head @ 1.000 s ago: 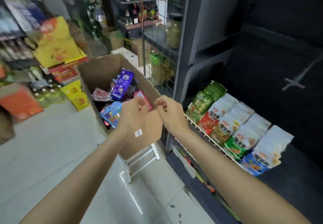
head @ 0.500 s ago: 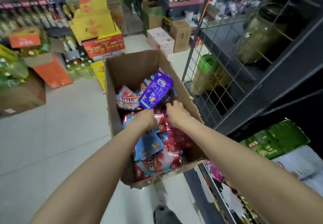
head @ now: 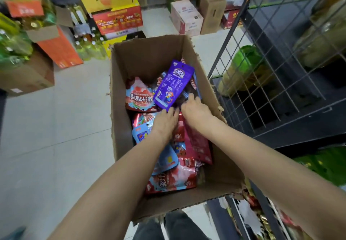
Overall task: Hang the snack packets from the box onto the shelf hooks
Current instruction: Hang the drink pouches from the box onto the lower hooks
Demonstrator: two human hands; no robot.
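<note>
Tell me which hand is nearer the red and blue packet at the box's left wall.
Left. The left hand lies just below and right of the red and blue packet; the right hand is farther right, beyond the purple packet.

Two bare forearms are showing, entering from the lower left and lower right of the frame, with no sleeves, watch or bands appearing anywhere along them. The left hand [head: 164, 121] and the right hand [head: 195, 109], near the middle of the frame, are wearing no gloves and no rings that are showing. At the bottom centre, the person is wearing dark grey trousers [head: 174, 226], looking like denim, their folds partly blurring.
</note>
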